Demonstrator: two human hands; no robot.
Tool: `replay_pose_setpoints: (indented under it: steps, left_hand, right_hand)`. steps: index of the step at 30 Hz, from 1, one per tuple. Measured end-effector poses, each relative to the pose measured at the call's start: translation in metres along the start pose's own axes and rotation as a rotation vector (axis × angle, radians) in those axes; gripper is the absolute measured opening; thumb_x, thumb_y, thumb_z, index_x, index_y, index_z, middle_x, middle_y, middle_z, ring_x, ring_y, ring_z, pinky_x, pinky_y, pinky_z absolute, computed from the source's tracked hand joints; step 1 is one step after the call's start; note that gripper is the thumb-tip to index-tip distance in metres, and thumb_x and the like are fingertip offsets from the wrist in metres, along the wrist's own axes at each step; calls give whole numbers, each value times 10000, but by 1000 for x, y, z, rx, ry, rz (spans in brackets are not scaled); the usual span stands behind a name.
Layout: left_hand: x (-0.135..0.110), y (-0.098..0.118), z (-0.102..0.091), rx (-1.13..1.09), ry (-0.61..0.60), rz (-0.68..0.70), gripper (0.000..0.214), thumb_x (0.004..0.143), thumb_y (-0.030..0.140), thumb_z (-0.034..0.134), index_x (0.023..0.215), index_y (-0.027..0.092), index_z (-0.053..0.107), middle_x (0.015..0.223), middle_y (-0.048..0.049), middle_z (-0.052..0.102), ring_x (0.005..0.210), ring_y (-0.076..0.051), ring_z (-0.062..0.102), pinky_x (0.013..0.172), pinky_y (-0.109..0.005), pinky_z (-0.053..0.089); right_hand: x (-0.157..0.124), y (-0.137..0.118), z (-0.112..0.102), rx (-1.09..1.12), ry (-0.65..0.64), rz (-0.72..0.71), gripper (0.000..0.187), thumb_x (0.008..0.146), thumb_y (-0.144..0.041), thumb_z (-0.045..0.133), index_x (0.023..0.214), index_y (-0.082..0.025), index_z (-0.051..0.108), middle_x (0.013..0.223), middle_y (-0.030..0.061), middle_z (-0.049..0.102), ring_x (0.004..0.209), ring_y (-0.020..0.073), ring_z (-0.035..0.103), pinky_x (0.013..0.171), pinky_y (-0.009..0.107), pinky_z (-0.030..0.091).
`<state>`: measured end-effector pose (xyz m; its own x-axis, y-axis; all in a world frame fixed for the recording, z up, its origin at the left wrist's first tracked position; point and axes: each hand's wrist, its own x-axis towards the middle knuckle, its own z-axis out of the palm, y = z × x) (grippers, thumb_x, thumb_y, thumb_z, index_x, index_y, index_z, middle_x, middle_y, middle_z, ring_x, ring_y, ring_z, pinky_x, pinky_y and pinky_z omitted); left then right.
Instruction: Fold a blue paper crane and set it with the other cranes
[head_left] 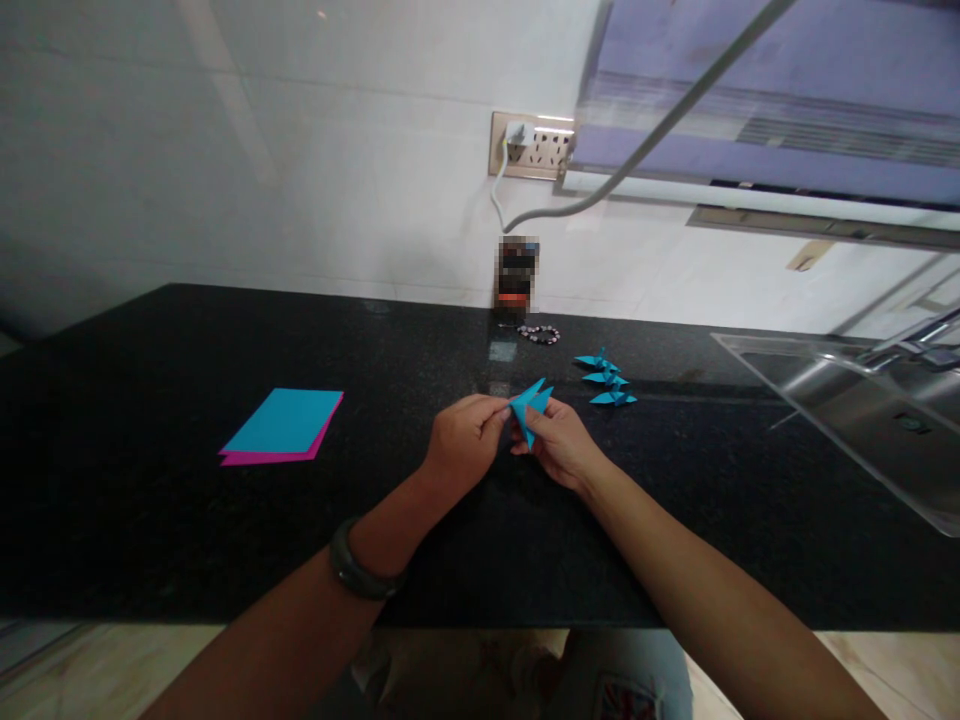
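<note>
Between my hands, just above the black countertop [480, 560], is a partly folded blue origami crane [529, 402] with pointed flaps sticking up and one point hanging down. My left hand [466, 432] pinches its left corner between thumb and fingers. On the other side my right hand [564, 440] grips the paper, thumb in front and fingers behind. Beyond my right hand, several finished-looking blue paper cranes [606, 378] stand in a short row. To the left lies a stack of square paper [285, 422], blue on top with magenta showing beneath.
A metal sink [885, 420] with a faucet [919, 345] is set into the counter at right. Against the wall stands a pixelated dark device [517, 275] with a beaded strap [541, 335]. Above it are a wall socket [531, 146] with a plugged-in cable and a grey hose [652, 140].
</note>
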<state>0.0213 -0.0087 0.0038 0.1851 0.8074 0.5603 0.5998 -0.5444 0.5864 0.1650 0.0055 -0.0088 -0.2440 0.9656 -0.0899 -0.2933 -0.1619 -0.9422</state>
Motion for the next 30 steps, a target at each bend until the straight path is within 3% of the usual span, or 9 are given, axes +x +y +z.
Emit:
replay_pose_setpoints:
  steps: [12,21,30]
  left_hand:
    - [1,0,-1,82,-36,60,284,821,187,398,952,173,649,891,-74,667,829,-170,592,781,-287,434]
    - [1,2,-2,153,-74,113,294,840,208,367,880,138,650,847,-90,663,794,-174,589,761,-292,431]
    - [0,3,-1,109,-53,52,276,831,213,381,888,167,647,863,-76,661,812,-170,591,770,-277,432]
  right_hand:
    - [1,-3,-1,24,-35,34,300,612,-315,697,861,-172,610,660,-6,559,514,77,494,425,199,479]
    - [2,-2,-4,38,-43,42,314,599,-341,702,856,-183,613,683,-6,571,549,87,511,459,230,498]
    - [3,8,-2,-269,25,-158,275,674,-427,612,790,-179,581,663,-11,552,520,93,490,446,232,471]
